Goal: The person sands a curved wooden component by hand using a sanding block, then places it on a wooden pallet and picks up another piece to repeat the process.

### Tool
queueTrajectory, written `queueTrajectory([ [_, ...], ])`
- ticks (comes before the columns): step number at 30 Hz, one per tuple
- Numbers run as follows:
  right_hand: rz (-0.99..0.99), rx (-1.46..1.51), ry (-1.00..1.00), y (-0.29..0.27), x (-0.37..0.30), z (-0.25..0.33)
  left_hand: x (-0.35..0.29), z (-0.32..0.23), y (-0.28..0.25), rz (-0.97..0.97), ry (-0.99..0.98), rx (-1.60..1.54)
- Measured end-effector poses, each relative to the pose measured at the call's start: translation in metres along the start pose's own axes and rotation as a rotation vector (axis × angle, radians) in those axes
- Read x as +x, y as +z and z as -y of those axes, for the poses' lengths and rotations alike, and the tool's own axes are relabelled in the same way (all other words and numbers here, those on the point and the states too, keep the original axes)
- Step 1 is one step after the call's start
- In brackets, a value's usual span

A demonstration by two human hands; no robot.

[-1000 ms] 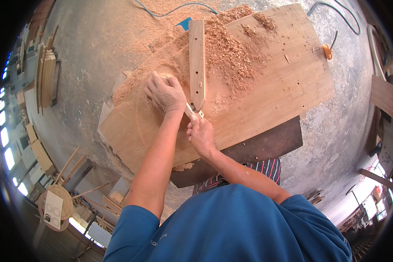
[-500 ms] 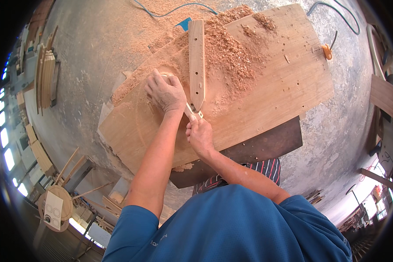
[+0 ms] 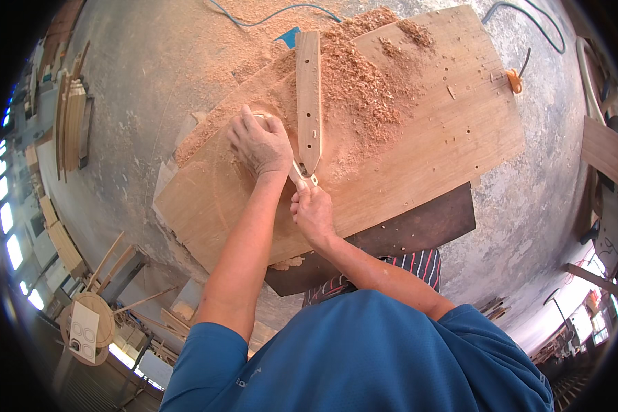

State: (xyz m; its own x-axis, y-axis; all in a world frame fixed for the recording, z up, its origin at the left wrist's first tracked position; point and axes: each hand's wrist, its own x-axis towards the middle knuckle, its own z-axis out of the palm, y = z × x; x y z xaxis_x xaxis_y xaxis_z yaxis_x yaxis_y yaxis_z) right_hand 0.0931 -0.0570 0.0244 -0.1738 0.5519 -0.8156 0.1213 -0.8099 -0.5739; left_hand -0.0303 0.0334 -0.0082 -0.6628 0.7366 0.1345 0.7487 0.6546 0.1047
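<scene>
A slim, pale wooden piece [image 3: 298, 174] lies across the large wooden board [image 3: 419, 158]. My left hand [image 3: 261, 144] is curled over its far part and hides most of it. Lower down and to the right, my right hand [image 3: 313, 209] pinches its near end, which has a small dark hole. Right beside that end is the pointed tip of a long wooden bar [image 3: 309, 103] with several dark holes along it. Something dark, too small to make out, sits under the bar's tip.
Heaped reddish wood shavings [image 3: 364, 82] cover the board's far middle. A dark panel [image 3: 419, 220] juts out under its near edge. An orange object [image 3: 514, 81] sits at the right edge. A blue cable [image 3: 281, 8] crosses the floor beyond; stacked timber [image 3: 72, 127] stands left.
Both hands keep their hold on the wooden piece. It and the hands have barely shifted.
</scene>
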Motion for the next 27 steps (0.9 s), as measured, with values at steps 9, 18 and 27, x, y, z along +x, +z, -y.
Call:
queueTrajectory([
  [9,-0.001,0.063,0.042,0.0017,0.0010,0.0006,0.0013,-0.0015,0.0001,-0.015,0.029,-0.008],
  [18,0.007,0.071,0.058,0.0032,0.0020,0.0001,0.0029,-0.0024,-0.0009,-0.020,0.043,-0.001],
  [27,0.014,0.062,0.058,0.0040,0.0043,-0.0036,0.0040,-0.0025,-0.0012,-0.027,0.047,0.001],
])
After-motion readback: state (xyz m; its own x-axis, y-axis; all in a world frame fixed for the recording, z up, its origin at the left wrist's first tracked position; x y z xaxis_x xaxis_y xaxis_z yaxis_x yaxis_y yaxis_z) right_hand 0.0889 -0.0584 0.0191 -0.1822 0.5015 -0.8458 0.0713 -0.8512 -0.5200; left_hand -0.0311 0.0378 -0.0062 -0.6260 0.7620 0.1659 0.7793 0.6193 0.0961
